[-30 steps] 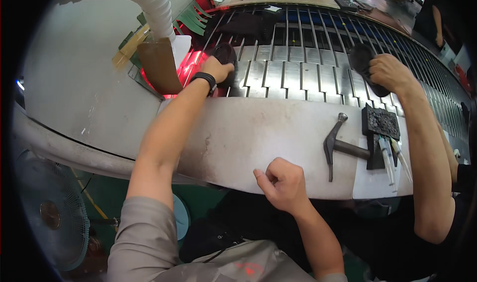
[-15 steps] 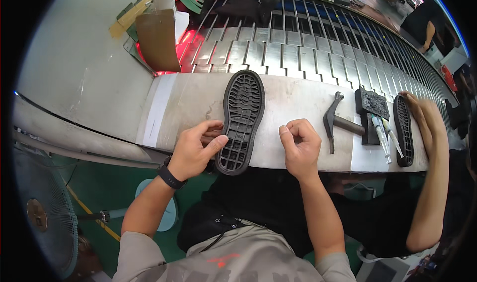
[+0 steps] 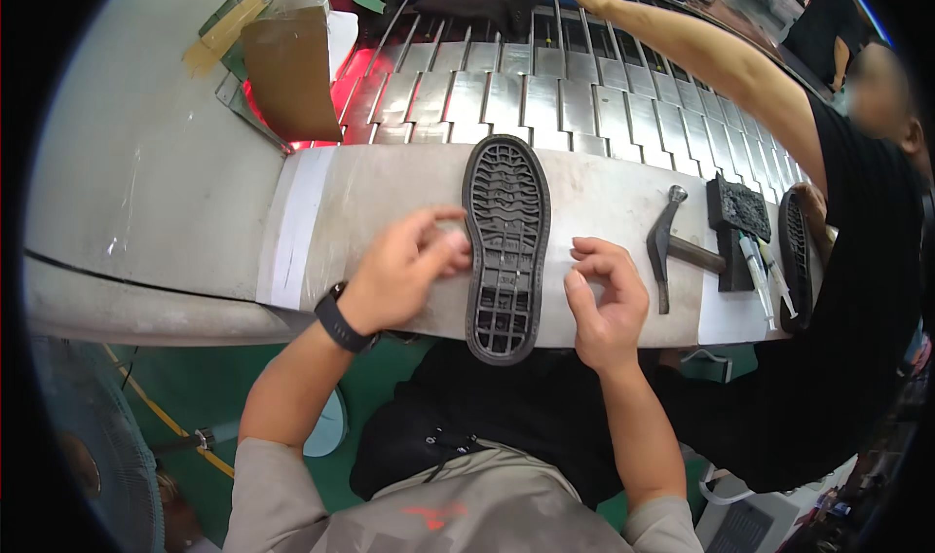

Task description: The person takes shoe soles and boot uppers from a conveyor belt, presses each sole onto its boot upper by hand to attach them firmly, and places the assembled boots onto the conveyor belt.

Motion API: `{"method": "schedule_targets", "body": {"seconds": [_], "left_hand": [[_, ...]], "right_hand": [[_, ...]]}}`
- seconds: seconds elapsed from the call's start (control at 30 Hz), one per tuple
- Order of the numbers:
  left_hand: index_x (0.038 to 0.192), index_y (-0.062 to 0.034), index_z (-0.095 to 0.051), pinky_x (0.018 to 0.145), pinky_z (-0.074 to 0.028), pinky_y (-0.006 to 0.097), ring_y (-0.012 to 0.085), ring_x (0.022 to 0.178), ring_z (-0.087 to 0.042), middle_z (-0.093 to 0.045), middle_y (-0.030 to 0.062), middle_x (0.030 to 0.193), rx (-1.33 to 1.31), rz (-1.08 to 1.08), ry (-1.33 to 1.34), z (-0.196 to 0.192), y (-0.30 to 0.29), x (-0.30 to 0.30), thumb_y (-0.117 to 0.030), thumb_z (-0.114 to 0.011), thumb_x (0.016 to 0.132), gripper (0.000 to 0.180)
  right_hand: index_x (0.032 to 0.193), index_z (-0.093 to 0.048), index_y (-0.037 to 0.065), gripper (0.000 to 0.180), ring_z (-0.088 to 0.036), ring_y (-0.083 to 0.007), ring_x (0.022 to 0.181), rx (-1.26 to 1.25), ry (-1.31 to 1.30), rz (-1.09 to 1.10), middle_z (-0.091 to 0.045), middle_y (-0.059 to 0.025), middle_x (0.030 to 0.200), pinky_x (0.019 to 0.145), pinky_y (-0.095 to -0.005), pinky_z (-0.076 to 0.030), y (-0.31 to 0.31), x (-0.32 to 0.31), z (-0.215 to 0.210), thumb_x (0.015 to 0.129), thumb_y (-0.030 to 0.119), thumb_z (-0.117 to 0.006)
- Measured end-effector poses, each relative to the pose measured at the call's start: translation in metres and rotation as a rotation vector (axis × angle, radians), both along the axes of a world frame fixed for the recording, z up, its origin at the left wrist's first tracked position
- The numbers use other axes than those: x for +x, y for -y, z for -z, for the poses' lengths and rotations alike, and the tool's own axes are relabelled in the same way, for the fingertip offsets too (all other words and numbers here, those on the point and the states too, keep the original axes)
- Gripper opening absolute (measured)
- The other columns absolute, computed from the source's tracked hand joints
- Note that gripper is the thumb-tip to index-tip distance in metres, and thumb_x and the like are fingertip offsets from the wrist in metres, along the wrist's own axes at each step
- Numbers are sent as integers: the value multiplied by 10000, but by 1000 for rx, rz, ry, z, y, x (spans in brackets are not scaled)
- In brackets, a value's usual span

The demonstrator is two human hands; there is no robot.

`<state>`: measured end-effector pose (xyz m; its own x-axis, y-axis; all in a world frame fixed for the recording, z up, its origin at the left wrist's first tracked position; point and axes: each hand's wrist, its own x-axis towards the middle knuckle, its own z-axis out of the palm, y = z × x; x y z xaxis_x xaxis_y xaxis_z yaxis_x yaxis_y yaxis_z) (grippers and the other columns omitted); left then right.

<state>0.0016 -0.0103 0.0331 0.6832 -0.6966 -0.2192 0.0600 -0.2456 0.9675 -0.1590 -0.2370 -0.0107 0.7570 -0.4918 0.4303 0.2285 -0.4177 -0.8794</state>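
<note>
A black rubber shoe sole (image 3: 504,251) lies on the pale worktop in front of me, its ribbed grid side up and its lower end over the near edge. My left hand (image 3: 404,261) is at the sole's left edge, thumb and fingers apart. Its fingertips are slightly blurred, so I cannot tell whether they touch the rubber. My right hand (image 3: 609,305) hovers a little right of the sole, loosely curled with the thumb apart and nothing in it. Farther right lies a hammer (image 3: 670,246) with its head toward the far side.
Beyond the worktop runs a metal slat conveyor (image 3: 545,105), with red light at its left. Right of the hammer are a dark textured block (image 3: 740,207), syringes (image 3: 758,280) and another sole (image 3: 795,261). A co-worker's arm (image 3: 721,56) reaches over the conveyor. A fan (image 3: 93,456) stands lower left.
The sole has shifted slightly right and turned straighter. My right hand's fingers have loosened from a tighter curl. The co-worker has leaned in and stretched an arm across the conveyor.
</note>
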Motion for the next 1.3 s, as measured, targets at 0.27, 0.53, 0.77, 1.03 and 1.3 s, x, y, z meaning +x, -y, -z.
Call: {"method": "schedule_targets", "body": {"seconds": [0.27,0.53,0.77,1.03,1.3], "left_hand": [[1378,88,-586,1061,-532,427,372,1257,-684,-699,272,1333,257,-219,833,17,136,206,-266,-622,1027,499],[1134,60,-751,1062,-525,527,492,1229,-663,-693,369,1225,637,-623,910,38,207,444,-177,-597,900,366],[1327,-8,-721,1097,-511,491,407,1293,-663,-670,268,1398,1299,-290,1072,-7,161,601,-337,-467,1044,502],[1444,-35,-653,1112,-513,514,370,1336,-648,-668,203,1446,1581,-191,839,14,145,621,-637,-810,867,849],[1410,-85,-670,1135,-455,529,321,1383,-604,-644,158,1463,1651,-264,1162,-46,197,466,-280,-714,935,515]], "right_hand": [[1349,-711,91,821,-399,-548,1488,-574,-316,-368,-418,-294,1634,1147,-718,-337,-11,-1,-33,668,484,-947],[1344,-722,99,740,-534,-496,1397,-464,-378,-407,-541,-307,1517,1137,-680,-366,14,8,-29,728,454,-925],[1281,-755,88,595,-607,-484,1309,-375,-379,-395,-578,-298,1479,1115,-671,-395,21,16,-27,796,415,-862],[1270,-741,59,522,-656,-454,1260,-321,-313,-370,-593,-300,1466,1112,-663,-423,21,22,-27,828,313,-849],[1249,-750,99,562,-662,-426,1255,-407,-298,-307,-600,-273,1469,1124,-633,-418,13,16,-30,778,379,-874]]}}
